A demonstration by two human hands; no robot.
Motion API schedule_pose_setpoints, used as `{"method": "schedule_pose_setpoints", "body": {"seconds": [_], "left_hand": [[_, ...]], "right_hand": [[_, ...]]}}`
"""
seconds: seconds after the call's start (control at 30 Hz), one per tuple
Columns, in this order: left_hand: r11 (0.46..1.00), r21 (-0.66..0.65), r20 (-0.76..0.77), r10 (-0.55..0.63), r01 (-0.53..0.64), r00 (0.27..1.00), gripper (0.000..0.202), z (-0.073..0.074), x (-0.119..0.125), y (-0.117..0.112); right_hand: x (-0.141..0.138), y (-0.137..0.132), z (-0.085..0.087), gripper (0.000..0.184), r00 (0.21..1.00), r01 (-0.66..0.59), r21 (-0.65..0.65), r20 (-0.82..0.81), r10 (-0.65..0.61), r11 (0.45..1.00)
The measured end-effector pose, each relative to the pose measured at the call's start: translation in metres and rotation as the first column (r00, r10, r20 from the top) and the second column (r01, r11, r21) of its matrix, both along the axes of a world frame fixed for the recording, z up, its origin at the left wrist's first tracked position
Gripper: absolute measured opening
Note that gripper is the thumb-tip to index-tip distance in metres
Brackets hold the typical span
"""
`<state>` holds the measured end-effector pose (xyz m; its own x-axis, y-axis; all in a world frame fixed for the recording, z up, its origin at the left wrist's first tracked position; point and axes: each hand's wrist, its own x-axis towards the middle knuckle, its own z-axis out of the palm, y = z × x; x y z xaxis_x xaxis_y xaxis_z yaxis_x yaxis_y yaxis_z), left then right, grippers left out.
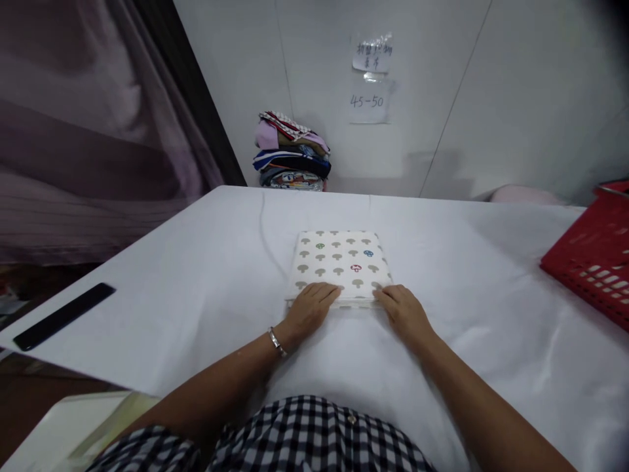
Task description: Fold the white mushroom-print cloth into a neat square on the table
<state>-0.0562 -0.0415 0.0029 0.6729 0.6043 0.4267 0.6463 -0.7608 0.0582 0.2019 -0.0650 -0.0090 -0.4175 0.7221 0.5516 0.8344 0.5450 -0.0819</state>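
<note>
Folded mushroom-print cloth (339, 259) lies just about the middle of the frame, a squarish white bundle on the white table (221, 275), with its near edge reaching down to both hands. The left hand (313, 305) is at the bundle's lower-left corner in the picture, its back upward, fingers close together and angled to the right, the fingertips touching the top by the near edge. The right hand (403, 313) is at the lower-right corner, fingers held near one another and pointing up and to the left, the tips touching that corner. Most of the cloth therefore extends beyond the hands, toward the upper part of the frame, and the middle of its near edge shows bare between them, with a layer below the top one visible there. Whether either hand pinches the layers or merely rests on them, I cannot tell, as the undersides of the hands are hidden. The print is rows of grey mushrooms, with one green, one blue and one red among them. A silvery bracelet (276, 341) circles the left wrist. Well apart from the hands, a red basket (590, 262) stands at the right edge and a long black object (65, 316) lies at the left.
</note>
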Motion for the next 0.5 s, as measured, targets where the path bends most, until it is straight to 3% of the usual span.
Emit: {"method": "schedule_pose_setpoints", "body": {"seconds": [0.13, 0.3, 0.4, 0.5], "left_hand": [[1.000, 0.010, -0.007, -0.017, 0.017, 1.000, 0.035, 0.002, -0.010, -0.002], [1.000, 0.023, 0.005, -0.001, 0.000, 1.000, 0.035, 0.002, -0.021, -0.005], [1.000, 0.010, 0.011, -0.003, 0.003, 1.000, 0.036, 0.001, -0.022, -0.004], [1.000, -0.004, 0.007, -0.004, 0.004, 1.000, 0.039, 0.002, -0.019, -0.006]], "right_hand": [[-0.015, -0.017, 0.008, 0.025, 0.999, 0.017, -0.057, 0.029, -0.015, 0.998], [-0.032, -0.038, 0.019, 0.022, 0.992, -0.074, -0.149, 0.089, 0.088, 0.986], [-0.027, -0.033, 0.029, 0.019, 0.986, -0.165, -0.310, -0.044, 0.159, 0.936], [-0.010, -0.008, 0.034, 0.023, 0.952, -0.259, -0.416, -0.261, 0.159, 0.872]]}}
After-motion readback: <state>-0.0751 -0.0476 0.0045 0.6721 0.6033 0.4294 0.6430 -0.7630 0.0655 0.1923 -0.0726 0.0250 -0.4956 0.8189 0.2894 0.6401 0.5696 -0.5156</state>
